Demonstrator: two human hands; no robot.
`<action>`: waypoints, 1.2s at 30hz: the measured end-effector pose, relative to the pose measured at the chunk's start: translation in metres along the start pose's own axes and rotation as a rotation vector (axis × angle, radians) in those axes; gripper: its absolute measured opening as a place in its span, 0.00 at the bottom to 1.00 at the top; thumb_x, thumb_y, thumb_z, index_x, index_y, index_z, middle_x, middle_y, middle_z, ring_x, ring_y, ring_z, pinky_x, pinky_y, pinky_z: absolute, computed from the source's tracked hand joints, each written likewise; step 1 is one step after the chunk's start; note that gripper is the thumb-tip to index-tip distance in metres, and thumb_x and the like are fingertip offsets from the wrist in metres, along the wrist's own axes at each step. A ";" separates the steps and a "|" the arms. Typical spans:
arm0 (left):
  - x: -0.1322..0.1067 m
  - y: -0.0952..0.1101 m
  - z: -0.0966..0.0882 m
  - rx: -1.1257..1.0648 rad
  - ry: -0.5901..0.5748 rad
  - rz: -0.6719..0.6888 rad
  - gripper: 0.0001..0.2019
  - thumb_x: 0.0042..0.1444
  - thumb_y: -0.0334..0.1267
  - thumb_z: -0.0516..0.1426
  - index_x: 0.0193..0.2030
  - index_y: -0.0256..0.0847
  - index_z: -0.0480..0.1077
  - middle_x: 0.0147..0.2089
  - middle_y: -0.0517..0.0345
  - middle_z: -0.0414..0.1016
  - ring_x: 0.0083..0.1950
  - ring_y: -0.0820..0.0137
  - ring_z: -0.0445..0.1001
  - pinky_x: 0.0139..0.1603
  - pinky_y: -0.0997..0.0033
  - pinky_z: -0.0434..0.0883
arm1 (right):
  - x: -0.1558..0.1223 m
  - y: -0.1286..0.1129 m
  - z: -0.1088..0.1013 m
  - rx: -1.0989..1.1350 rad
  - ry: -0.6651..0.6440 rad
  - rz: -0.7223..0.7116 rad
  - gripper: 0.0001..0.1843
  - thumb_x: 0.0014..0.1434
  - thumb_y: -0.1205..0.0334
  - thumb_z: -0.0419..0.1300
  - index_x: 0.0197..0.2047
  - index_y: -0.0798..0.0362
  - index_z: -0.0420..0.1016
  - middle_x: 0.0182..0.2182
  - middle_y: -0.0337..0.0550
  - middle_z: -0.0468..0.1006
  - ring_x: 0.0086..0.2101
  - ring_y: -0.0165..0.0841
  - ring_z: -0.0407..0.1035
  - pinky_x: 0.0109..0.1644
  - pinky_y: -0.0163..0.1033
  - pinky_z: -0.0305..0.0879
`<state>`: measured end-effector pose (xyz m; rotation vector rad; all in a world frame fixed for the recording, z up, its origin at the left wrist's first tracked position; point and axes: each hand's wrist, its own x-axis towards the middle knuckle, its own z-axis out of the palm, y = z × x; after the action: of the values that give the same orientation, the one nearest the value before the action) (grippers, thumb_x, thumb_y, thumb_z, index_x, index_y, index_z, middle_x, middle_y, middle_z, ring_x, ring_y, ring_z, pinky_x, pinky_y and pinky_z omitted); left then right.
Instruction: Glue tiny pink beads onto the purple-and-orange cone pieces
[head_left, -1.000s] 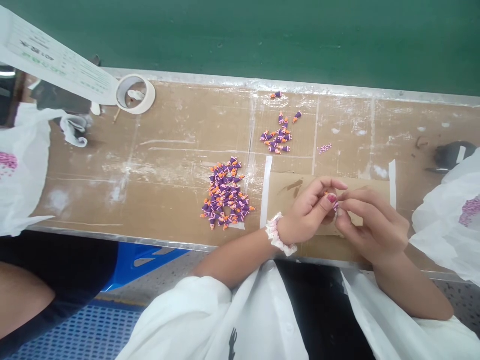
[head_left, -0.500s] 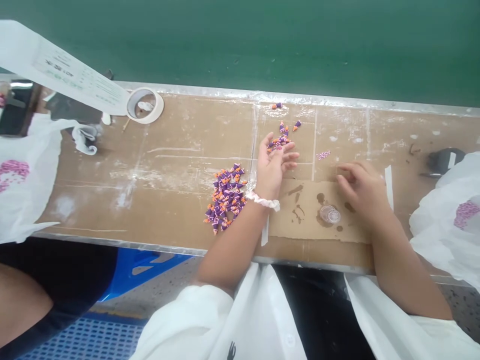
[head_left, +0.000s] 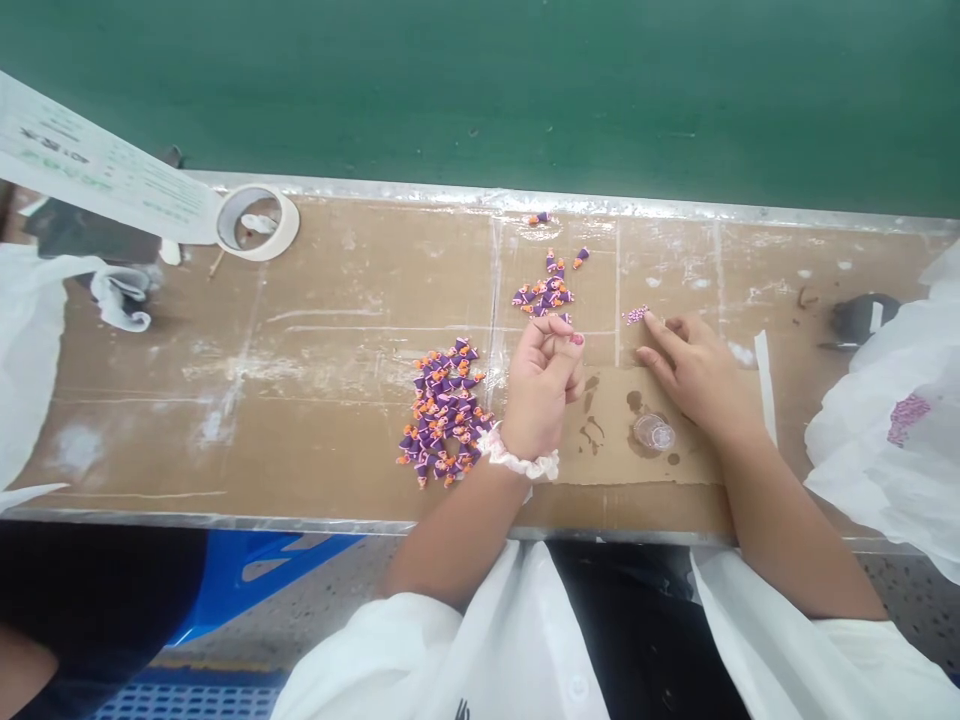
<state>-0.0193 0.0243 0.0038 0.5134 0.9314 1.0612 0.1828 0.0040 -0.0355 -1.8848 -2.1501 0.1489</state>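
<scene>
Well, the left hand [head_left: 538,395] pinches its fingers [head_left: 556,332] together, and the right hand [head_left: 697,370] lies spread, one finger touching a tiny sideways row of pink beads [head_left: 635,315].

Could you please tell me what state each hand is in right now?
Left hand: closed in a pinch, nothing visibly held.
Right hand: open, fingertips by the pink beads.

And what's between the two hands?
The head view shows a stained cardboard sheet between the left hand and the right hand, with a small clear cup near the right hand.
</scene>
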 end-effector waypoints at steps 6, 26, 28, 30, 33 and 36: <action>-0.003 0.002 0.000 -0.010 -0.041 -0.092 0.16 0.48 0.39 0.66 0.34 0.44 0.60 0.17 0.77 0.48 0.16 0.84 0.42 0.17 0.82 0.45 | -0.004 0.005 -0.004 0.174 0.126 0.064 0.09 0.63 0.63 0.57 0.40 0.48 0.79 0.37 0.43 0.77 0.35 0.37 0.73 0.36 0.42 0.69; -0.011 -0.026 0.005 0.353 -0.368 -0.073 0.13 0.53 0.47 0.64 0.33 0.37 0.76 0.32 0.58 0.77 0.30 0.77 0.69 0.34 0.75 0.68 | -0.028 -0.023 -0.030 0.560 0.186 -0.226 0.04 0.63 0.67 0.59 0.37 0.49 0.68 0.31 0.39 0.73 0.32 0.32 0.70 0.35 0.39 0.66; -0.012 -0.023 0.005 0.347 -0.357 -0.107 0.14 0.52 0.48 0.65 0.32 0.37 0.77 0.30 0.58 0.76 0.28 0.78 0.67 0.33 0.75 0.67 | -0.029 -0.023 -0.030 0.548 0.226 -0.274 0.05 0.62 0.70 0.60 0.38 0.49 0.70 0.32 0.39 0.74 0.32 0.31 0.70 0.34 0.38 0.66; -0.012 -0.020 0.005 0.348 -0.356 -0.138 0.15 0.50 0.49 0.66 0.30 0.37 0.77 0.28 0.59 0.75 0.27 0.78 0.65 0.31 0.75 0.66 | -0.029 -0.023 -0.031 0.525 0.267 -0.320 0.08 0.61 0.72 0.60 0.41 0.49 0.71 0.32 0.40 0.75 0.32 0.31 0.70 0.33 0.38 0.66; -0.010 -0.018 0.004 0.323 -0.406 -0.196 0.16 0.49 0.49 0.66 0.29 0.36 0.76 0.25 0.60 0.74 0.25 0.79 0.64 0.29 0.76 0.64 | -0.028 -0.023 -0.035 0.528 0.279 -0.368 0.13 0.60 0.75 0.61 0.45 0.49 0.74 0.33 0.41 0.75 0.31 0.30 0.70 0.32 0.37 0.67; -0.008 -0.020 0.003 0.253 -0.488 -0.244 0.16 0.50 0.48 0.66 0.29 0.36 0.74 0.26 0.60 0.75 0.26 0.79 0.65 0.30 0.77 0.65 | -0.028 -0.024 -0.040 0.606 0.262 -0.388 0.16 0.58 0.77 0.62 0.46 0.50 0.75 0.33 0.41 0.75 0.31 0.30 0.70 0.31 0.36 0.67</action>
<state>-0.0080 0.0086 -0.0069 0.8041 0.6722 0.5602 0.1735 -0.0315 0.0051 -1.0739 -1.9500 0.3953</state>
